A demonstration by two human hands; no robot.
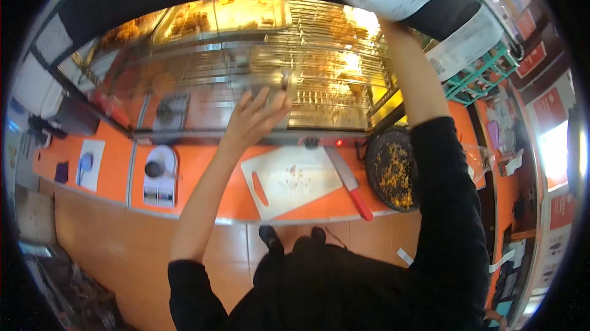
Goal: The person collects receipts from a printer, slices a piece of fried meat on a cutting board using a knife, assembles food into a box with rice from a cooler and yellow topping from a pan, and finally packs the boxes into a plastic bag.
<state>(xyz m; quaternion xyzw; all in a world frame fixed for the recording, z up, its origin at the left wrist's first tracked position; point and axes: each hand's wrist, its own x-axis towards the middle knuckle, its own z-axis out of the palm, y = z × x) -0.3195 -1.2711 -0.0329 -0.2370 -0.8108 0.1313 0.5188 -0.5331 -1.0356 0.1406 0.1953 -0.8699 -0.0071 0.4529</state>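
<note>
In front of me is a lit glass food-warming cabinet (212,135) with wire racks and trays of browned food. My left hand (260,114) is at its sliding glass door, fingers spread, blurred, seemingly touching the pane near its edge. My right hand (396,27) reaches up to the cabinet's upper right; its fingers are blurred and partly hidden by hanging papers, so what it touches cannot be told. Below the cabinet lie a white cutting board (299,183) with crumbs, a knife with a red handle (360,204), and a round dark pan (378,179) holding yellow-brown food bits.
A kitchen scale (159,195) bearing a small dark ladle or cup stands on the orange counter (203,202). Farther left, a blue spoon rest (86,162) lies on white paper. A green wire rack (484,77) is at the right. Another person's hand (495,317) shows at lower right.
</note>
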